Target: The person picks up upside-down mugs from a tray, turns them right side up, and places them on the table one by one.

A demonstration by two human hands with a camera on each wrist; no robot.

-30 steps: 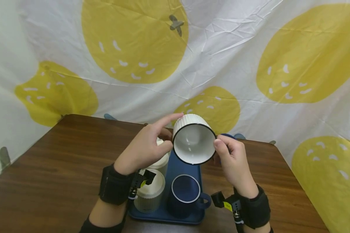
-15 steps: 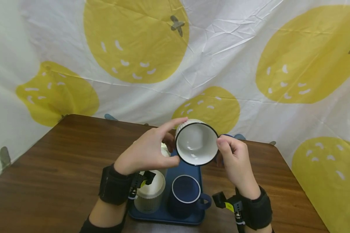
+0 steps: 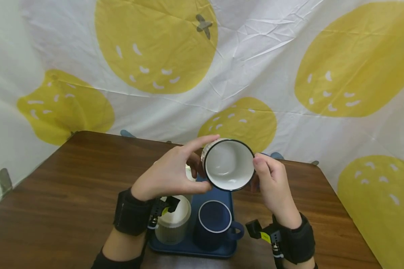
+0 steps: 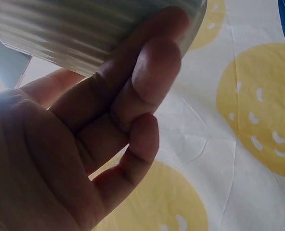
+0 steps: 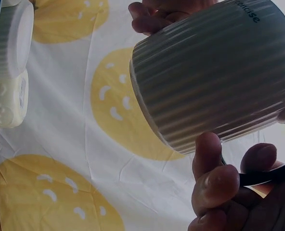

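Ribbed white ceramic mug with a black rim (image 3: pixel 228 164), held in the air on its side between both hands, mouth turned toward the head camera.

Left hand (image 3: pixel 170 173) curled round the mug's ribbed wall, forefinger over the top and thumb under the rim; right hand (image 3: pixel 271 181) closed in a pinching grip on the rim and handle side. Directly below, on a dark blue rectangular plastic tray (image 3: pixel 192 249): a dark blue mug with a white rim (image 3: pixel 214 224), standing upright, and just beside it a pale ribbed cup with a white lid (image 3: pixel 173 220). Beneath the tray, a dark brown wooden surface (image 3: pixel 60 194). Behind, a white cloth backdrop printed with large yellow fruit (image 3: pixel 289 56).
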